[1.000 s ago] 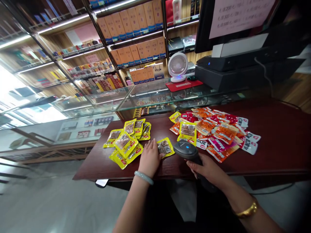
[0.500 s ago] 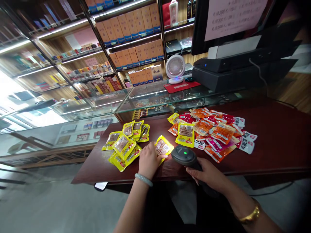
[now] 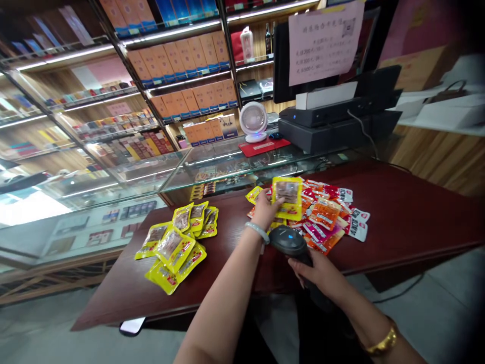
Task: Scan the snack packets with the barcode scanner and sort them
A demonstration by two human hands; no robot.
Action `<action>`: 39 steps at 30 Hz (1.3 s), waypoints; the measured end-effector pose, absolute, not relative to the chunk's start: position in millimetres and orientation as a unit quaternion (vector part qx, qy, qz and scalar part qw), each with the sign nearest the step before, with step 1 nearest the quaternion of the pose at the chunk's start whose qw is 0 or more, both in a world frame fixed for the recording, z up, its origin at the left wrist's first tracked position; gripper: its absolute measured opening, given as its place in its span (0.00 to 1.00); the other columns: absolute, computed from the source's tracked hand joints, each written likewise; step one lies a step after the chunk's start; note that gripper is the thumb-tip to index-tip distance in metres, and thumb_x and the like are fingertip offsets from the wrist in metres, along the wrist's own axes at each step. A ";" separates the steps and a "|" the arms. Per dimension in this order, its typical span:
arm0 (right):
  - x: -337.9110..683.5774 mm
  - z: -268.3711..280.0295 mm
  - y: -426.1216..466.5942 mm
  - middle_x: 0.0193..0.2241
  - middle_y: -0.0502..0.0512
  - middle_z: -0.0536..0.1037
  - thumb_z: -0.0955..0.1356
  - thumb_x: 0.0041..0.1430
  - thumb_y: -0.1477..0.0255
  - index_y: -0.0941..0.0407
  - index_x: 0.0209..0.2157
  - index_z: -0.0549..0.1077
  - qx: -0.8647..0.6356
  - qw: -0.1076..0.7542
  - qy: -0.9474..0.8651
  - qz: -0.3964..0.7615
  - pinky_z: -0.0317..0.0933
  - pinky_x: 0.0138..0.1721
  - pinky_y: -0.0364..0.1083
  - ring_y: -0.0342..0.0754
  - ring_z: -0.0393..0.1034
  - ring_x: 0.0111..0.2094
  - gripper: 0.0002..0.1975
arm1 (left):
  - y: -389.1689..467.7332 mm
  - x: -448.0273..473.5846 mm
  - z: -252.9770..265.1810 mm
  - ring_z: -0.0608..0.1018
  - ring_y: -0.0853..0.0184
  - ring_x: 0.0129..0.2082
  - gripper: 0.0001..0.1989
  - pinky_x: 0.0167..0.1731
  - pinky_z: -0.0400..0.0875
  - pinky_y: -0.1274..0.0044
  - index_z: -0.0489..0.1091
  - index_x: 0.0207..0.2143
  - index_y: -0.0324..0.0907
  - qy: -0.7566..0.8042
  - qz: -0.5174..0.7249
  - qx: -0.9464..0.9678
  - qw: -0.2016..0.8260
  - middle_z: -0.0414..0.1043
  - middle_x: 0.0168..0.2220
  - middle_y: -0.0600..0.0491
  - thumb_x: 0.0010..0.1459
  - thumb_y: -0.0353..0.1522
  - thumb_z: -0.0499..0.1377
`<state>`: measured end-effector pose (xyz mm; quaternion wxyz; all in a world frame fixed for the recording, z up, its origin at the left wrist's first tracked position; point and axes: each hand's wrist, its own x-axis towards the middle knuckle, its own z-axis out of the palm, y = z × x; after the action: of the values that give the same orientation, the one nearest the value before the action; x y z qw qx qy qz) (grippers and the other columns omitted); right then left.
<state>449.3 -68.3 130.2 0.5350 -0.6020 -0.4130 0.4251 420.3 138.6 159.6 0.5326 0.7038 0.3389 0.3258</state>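
My left hand [image 3: 265,210] is at the left edge of a mixed pile of snack packets, its thumb and fingers closed on the side of a yellow snack packet [image 3: 287,198]. The packet has a clear window with brown food inside and is held over the pile. Orange packets [image 3: 325,213] and red-and-white packets lie under and right of it. My right hand [image 3: 322,273] grips the handle of a black barcode scanner [image 3: 290,240], its head just below the pile and a blue light on top. Left on the counter lies a heap of yellow packets [image 3: 175,248].
The dark red wooden counter [image 3: 401,212] meets a glass display case [image 3: 223,156] behind. On the glass stand a white fan [image 3: 253,121], a red mat [image 3: 264,146] and a black cash register with monitor [image 3: 318,119]. A phone-like object [image 3: 132,326] shows below the counter's left edge.
My left hand has moved a yellow packet from in front of the scanner up and right to the mixed pile. The scanner's light went from green to blue. My view has shifted right.
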 end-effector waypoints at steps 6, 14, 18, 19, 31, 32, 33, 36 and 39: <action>450.0 118.5 -66.3 0.18 0.46 0.71 0.69 0.59 0.52 0.55 0.36 0.69 -0.609 0.516 -0.423 0.429 0.60 0.24 0.45 0.46 0.65 0.20 0.20 | 130.2 358.5 154.5 0.67 0.54 0.62 0.34 0.63 0.59 0.63 0.63 0.61 0.43 0.298 0.366 0.781 0.409 0.66 0.61 0.41 0.53 0.38 0.67; 408.6 126.3 -27.2 0.18 0.46 0.70 0.70 0.58 0.54 0.56 0.32 0.68 -0.556 0.464 -0.469 0.505 0.58 0.23 0.43 0.43 0.63 0.19 0.19 | 121.9 174.8 144.3 0.62 0.51 0.65 0.31 0.64 0.55 0.58 0.59 0.64 0.38 0.558 0.353 0.751 0.013 0.63 0.63 0.37 0.62 0.43 0.55; 374.0 134.0 1.2 0.18 0.44 0.69 0.71 0.57 0.55 0.57 0.32 0.67 -0.500 0.457 -0.480 0.558 0.56 0.21 0.41 0.40 0.62 0.17 0.19 | 142.5 125.8 140.1 0.60 0.45 0.65 0.42 0.64 0.51 0.56 0.60 0.62 0.28 0.705 0.242 0.664 -0.056 0.62 0.62 0.29 0.58 0.53 0.54; 366.2 135.2 6.6 0.18 0.44 0.69 0.72 0.56 0.56 0.57 0.32 0.67 -0.491 0.452 -0.480 0.570 0.57 0.21 0.41 0.40 0.63 0.17 0.19 | 148.8 119.3 139.4 0.60 0.44 0.65 0.42 0.65 0.50 0.56 0.63 0.60 0.28 0.727 0.211 0.652 -0.046 0.62 0.62 0.29 0.57 0.55 0.53; 351.3 133.8 20.9 0.17 0.44 0.70 0.71 0.56 0.55 0.56 0.32 0.67 -0.502 0.442 -0.495 0.555 0.57 0.21 0.41 0.41 0.63 0.17 0.19 | 169.2 120.6 134.9 0.65 0.54 0.62 0.21 0.60 0.58 0.61 0.67 0.49 0.44 0.630 0.321 0.707 -0.006 0.72 0.54 0.44 0.57 0.44 0.59; 353.2 135.7 21.3 0.17 0.45 0.70 0.71 0.56 0.55 0.56 0.32 0.67 -0.508 0.446 -0.496 0.545 0.57 0.21 0.41 0.41 0.63 0.17 0.19 | 166.2 123.7 133.8 0.70 0.55 0.58 0.19 0.57 0.62 0.62 0.66 0.48 0.44 0.617 0.335 0.712 0.010 0.74 0.51 0.45 0.57 0.43 0.59; 354.9 138.2 21.7 0.17 0.45 0.70 0.71 0.56 0.55 0.56 0.31 0.67 -0.512 0.452 -0.498 0.534 0.56 0.21 0.41 0.41 0.63 0.17 0.18 | 163.0 127.3 133.1 0.74 0.56 0.53 0.19 0.53 0.66 0.63 0.66 0.48 0.44 0.608 0.344 0.715 0.032 0.75 0.48 0.46 0.57 0.43 0.58; 359.8 148.1 22.8 0.17 0.45 0.70 0.71 0.56 0.56 0.56 0.30 0.67 -0.518 0.476 -0.502 0.503 0.57 0.22 0.42 0.42 0.63 0.18 0.18 | 153.4 140.9 132.8 0.77 0.57 0.45 0.19 0.43 0.71 0.68 0.64 0.48 0.45 0.594 0.355 0.714 0.104 0.75 0.45 0.48 0.57 0.42 0.59; 365.3 155.5 23.1 0.17 0.45 0.69 0.70 0.56 0.54 0.56 0.29 0.66 -0.511 0.504 -0.498 0.486 0.57 0.22 0.42 0.41 0.63 0.18 0.19 | 145.3 153.9 135.5 0.77 0.57 0.46 0.19 0.43 0.70 0.68 0.64 0.48 0.45 0.576 0.361 0.719 0.144 0.75 0.45 0.48 0.56 0.41 0.60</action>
<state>365.3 23.1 155.5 0.5040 -0.5115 -0.4979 0.4862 153.9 145.3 135.5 0.1440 0.7192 0.5756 0.3615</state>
